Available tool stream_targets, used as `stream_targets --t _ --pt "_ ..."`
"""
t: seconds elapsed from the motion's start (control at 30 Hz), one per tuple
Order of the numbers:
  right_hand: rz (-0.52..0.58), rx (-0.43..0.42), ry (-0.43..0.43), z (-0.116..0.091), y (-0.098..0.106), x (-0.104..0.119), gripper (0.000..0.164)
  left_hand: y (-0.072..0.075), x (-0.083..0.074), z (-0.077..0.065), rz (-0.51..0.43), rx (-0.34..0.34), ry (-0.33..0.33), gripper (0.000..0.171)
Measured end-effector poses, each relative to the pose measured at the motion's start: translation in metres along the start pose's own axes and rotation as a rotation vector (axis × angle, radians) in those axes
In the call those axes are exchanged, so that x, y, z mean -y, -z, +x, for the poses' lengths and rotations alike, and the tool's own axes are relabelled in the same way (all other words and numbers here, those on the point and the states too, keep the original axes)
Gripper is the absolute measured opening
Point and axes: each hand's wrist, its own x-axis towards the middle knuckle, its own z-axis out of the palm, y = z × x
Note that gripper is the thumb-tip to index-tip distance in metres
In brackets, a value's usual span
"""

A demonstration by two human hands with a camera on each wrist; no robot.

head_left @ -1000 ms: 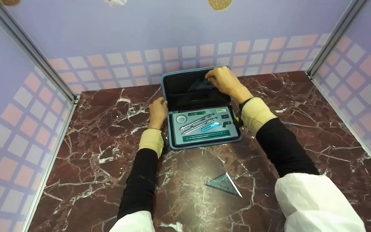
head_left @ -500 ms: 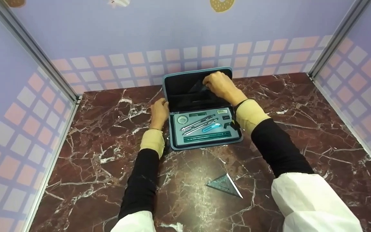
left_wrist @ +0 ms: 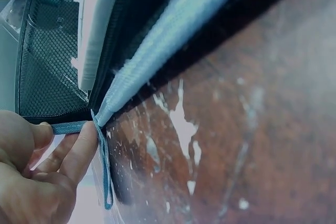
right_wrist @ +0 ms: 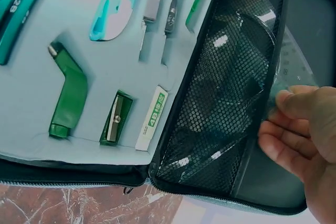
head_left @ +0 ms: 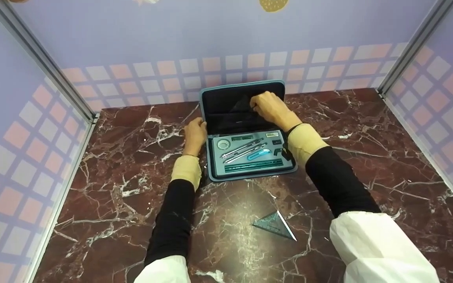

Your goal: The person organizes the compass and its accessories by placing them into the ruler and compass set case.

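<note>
An unzipped blue-rimmed drawing-set case (head_left: 250,178) lies with its lid (head_left: 220,102) raised toward the wall. My left hand (head_left: 195,133) is at the lid's left edge by the hinge, and the left wrist view shows thumb and fingers pinching the edge trim (left_wrist: 68,127). Inside the lid, my right hand (head_left: 270,107) pinches a clear triangular set square (right_wrist: 296,59), whose lower part sits behind the black mesh pocket (right_wrist: 205,98). Other clear pieces show through the mesh. A second set square (head_left: 275,226) lies on the marbled table, in front of the case.
The grey tray (head_left: 220,157) holds green pencils (head_left: 254,165), metal compasses (head_left: 242,149), a blue cutter (head_left: 258,154), a green sharpener (right_wrist: 116,118), a white eraser (right_wrist: 152,119) and a round dial-like piece (head_left: 223,144). Patterned wall panels stand behind and at both sides.
The right hand has lowered slightly toward the mesh pocket, and the set square in it sits deeper. The left hand stays at the lid's edge.
</note>
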Motion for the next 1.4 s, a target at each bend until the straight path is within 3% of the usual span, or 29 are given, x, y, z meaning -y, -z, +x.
stream_targets --t 0.27,0.5,0.63,1.0,1.4 --pt "-0.156 0.037 -0.039 -0.001 -0.006 0.003 0.019 -0.002 0.0 0.001 0.002 0.012 0.008 0.017" --pt "-0.182 0.039 0.015 -0.007 -0.009 0.0 0.026 -0.006 -0.003 0.0 -0.002 -0.015 -0.026 0.018" --pt "-0.139 0.038 0.045 -0.015 -0.006 -0.005 0.02 -0.008 -0.006 -0.001 -0.003 -0.013 -0.041 0.02" --pt "0.117 -0.047 0.138 -0.041 0.001 -0.019 0.017 -0.009 -0.008 0.002 0.009 0.003 -0.021 0.019" --pt "0.209 -0.027 0.111 -0.079 0.007 -0.019 0.021 -0.007 -0.005 0.001 0.016 0.002 -0.012 0.021"
